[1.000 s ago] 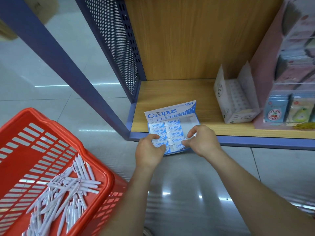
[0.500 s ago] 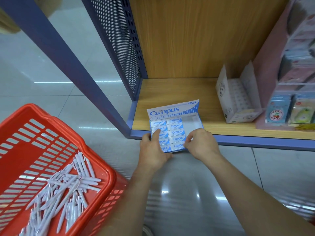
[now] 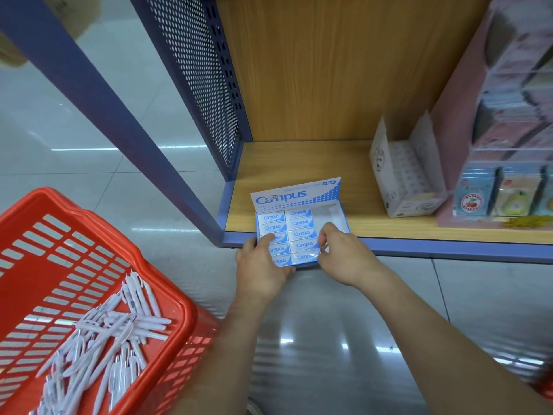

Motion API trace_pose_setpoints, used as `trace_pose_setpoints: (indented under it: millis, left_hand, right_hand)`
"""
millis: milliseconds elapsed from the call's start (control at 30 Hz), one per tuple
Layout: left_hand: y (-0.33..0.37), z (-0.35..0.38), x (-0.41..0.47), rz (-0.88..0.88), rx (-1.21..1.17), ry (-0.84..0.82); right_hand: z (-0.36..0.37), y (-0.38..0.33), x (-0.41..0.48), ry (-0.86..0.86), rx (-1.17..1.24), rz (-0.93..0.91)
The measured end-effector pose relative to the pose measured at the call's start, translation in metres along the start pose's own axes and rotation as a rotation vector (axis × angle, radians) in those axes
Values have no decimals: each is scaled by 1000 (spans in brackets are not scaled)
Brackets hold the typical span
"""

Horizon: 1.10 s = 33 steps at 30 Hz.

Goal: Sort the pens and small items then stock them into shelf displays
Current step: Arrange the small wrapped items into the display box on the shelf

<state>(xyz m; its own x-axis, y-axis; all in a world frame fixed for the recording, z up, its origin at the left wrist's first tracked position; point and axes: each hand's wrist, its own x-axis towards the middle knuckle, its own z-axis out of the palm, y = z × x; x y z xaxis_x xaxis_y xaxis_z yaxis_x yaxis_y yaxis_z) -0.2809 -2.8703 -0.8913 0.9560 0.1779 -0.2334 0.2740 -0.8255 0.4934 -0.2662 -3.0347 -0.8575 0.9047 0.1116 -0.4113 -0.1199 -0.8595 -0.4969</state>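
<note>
Holding box (image 3: 299,232) at frame centre, its far half on the shelf (image 3: 299,163) and its near end hanging past the blue front lip over the floor.

Left hand (image 3: 260,265) grips the near-left corner, thumb on top of the erasers (image 3: 302,233). Right hand (image 3: 341,256) is at the near-right, fingers curled. Can't tell if it pinches an eraser or the box wall. Hands are apart, one on each side.

Risks, my read:
- Letting go now probably tips the box off the lip, because the near end is unsupported. Erasers spill on the tile.
- Right column is empty, so a sideways tilt or a hard shove lets the two packed columns slide into the gap and go crooked.
- Lid flap stands up at the far end. Pushing by the flap would fold it.
- Basket (image 3: 89,235) with pens (image 3: 104,339) is lower left, near the left elbow. A wide pull-back could knock it.
- White box (image 3: 404,181) to the right is well apart, so low collision risk.
</note>
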Motion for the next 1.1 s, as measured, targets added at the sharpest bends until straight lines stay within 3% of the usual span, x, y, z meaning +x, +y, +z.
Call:
trace_pose_setpoints:
  millis: [100,167,300,367,500,667,767,967,1100]
  left_hand:
    - [3,-1,-1,-26,6,-11]
    - [5,-4,-2,-25,36,-42]
    - [19,-15,-4,64,175,-83]
    - [35,-22,-4,146,32,-63]
    - [74,-28,-11,69,-551,-163]
    - [83,-15,-16,-3,-724,-190]
    - [84,-12,-18,-120,-955,-225]
    - [88,-5,-19,-272,-1233,-273]
    - [88,0,-15,-196,-1011,-276]
  right_hand:
    - [-7,5,1,-20,174,74]
    - [-13,7,2,-31,412,158]
    - [-27,14,2,-31,1311,316]
    - [-33,18,0,-37,1635,309]
    - [-35,19,-1,-70,1828,202]
    - [-39,15,-4,-80,1883,174]
    - [-41,16,-6,-78,1814,163]
    - [-43,20,-6,9,1146,117]
    - [-44,16,-3,159,956,7]
